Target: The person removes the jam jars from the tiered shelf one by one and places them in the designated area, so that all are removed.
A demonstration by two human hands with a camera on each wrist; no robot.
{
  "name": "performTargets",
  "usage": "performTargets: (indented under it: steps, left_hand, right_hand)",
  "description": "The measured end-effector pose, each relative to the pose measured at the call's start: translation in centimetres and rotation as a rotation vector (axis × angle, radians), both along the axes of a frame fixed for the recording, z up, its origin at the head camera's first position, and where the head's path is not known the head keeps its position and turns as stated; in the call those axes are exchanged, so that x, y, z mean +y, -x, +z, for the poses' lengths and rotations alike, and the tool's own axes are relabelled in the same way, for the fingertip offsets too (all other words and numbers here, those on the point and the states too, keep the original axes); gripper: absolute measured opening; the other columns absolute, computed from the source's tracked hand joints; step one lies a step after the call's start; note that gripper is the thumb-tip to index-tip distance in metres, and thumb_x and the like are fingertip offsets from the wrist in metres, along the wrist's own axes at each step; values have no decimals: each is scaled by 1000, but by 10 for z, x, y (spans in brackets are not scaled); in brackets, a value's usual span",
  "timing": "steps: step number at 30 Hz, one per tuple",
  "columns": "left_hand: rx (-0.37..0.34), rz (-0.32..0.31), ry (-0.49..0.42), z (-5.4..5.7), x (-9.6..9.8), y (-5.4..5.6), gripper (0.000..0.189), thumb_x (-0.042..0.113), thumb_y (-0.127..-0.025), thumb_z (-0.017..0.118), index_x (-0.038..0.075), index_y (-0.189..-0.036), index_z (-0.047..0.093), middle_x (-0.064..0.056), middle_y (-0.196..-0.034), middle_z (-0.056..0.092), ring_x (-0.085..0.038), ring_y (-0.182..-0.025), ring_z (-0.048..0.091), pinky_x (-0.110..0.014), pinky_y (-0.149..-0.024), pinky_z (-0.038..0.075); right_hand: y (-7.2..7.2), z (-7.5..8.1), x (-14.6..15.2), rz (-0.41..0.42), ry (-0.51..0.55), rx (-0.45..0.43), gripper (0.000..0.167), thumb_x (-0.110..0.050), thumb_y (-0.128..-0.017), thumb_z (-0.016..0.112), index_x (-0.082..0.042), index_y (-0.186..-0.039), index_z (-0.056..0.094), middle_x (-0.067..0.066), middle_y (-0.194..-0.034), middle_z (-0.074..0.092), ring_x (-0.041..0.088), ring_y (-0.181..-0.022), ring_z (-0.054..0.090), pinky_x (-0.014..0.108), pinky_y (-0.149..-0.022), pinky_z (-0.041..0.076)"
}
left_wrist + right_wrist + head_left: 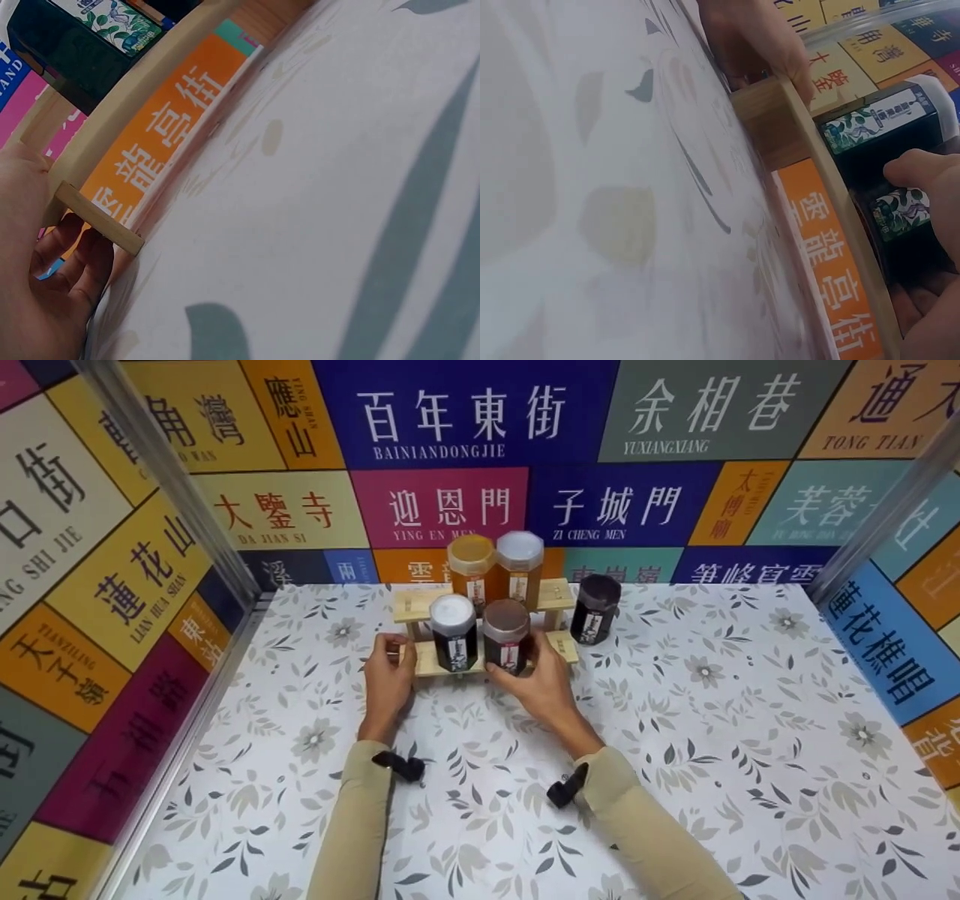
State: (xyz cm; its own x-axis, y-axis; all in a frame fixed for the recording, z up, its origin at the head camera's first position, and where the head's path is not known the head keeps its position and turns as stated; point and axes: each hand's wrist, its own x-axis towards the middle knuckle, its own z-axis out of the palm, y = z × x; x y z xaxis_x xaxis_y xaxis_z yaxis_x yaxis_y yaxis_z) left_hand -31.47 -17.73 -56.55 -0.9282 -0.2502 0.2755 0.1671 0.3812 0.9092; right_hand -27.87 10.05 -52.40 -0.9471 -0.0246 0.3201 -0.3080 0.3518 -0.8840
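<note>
R hand (541,671) round brown-lid jar (505,620), L hand (390,666) on wooden rack (422,604)

R hand: thumb + fingers wrapped round the jar's sides, spread only to its width — jar upright on rack's lower step, just R of the white-lid jar (454,634). L hand: thumb & fingers bent about L end of the same step, gripping wood. Upper step, behind: yellow-lid jar (472,568) and pale-lid jar (520,564) side by side, both upright. Dark-lid jar (596,610) stands on floral-print table (675,780), just R of rack. Wall (465,412) behind — coloured panels w/ Chinese lettering.
</note>
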Motion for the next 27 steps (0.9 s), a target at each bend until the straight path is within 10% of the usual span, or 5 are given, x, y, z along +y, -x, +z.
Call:
performTargets:
  steps: [27]
  left_hand:
    - [-1, 6, 1, -1, 1, -1, 18, 28, -108, 65, 13, -119, 63, -7, -108, 67, -21, -93, 64, -33, -82, 52]
  right_hand:
    - [-3, 8, 129, -129, -99, -57, 85, -36, -82, 97, -6, -150, 53, 20, -139, 70, 35, -128, 68, 51, -111, 55]
